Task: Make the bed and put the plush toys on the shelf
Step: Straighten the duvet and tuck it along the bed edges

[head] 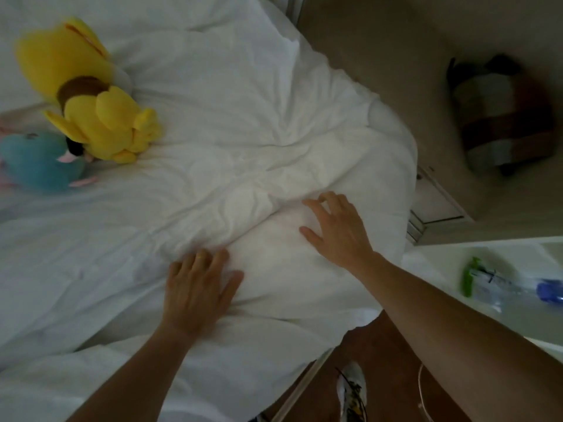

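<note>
White, rumpled duvet covers the bed. Nearest, the left hand lies flat on it, fingers straight and holding nothing. Just beyond, the right hand presses the duvet's bulge, fingers spread, slightly bent, gripping nothing. Farther left lie a blue plush and, touching it, a yellow plush.

Beige wall, brown floor, dim light.

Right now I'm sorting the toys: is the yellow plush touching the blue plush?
Touching. In the head view the yellow plush overlaps the blue plush at its lower edge, with no duvet visible between them.
</note>
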The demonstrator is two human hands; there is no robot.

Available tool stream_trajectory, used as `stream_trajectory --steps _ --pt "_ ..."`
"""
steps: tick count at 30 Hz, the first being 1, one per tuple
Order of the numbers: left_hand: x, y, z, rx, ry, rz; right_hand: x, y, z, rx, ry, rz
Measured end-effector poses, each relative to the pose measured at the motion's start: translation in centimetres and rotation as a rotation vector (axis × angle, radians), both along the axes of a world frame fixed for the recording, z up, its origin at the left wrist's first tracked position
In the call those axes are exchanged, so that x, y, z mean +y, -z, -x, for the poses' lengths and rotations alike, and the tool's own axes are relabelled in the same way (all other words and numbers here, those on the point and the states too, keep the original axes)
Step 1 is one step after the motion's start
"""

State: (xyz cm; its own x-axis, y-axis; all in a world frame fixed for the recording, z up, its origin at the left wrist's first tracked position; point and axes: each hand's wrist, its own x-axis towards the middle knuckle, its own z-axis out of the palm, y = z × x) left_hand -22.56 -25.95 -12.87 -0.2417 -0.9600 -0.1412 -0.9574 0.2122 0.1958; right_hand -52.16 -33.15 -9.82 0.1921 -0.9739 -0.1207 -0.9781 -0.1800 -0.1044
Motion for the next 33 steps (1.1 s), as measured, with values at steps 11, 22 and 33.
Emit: stream_trajectory --steps 11,22,33 --pt "4.3 5.0 -3.6 -0.078 -0.083 -0.041 4.1 6.1 1.1 0.073 -0.18 -0.072" --pt "5.2 -0.6 2.0 -0.074 -0.212 0.145 -1.6 3.9 4.8 -0.089 -0.398 0.191" --pt "8.5 -4.6 16.2 -0.074 -0.313 -0.446 -2.7 -0.3 15.7 0.105 -0.54 -0.069"
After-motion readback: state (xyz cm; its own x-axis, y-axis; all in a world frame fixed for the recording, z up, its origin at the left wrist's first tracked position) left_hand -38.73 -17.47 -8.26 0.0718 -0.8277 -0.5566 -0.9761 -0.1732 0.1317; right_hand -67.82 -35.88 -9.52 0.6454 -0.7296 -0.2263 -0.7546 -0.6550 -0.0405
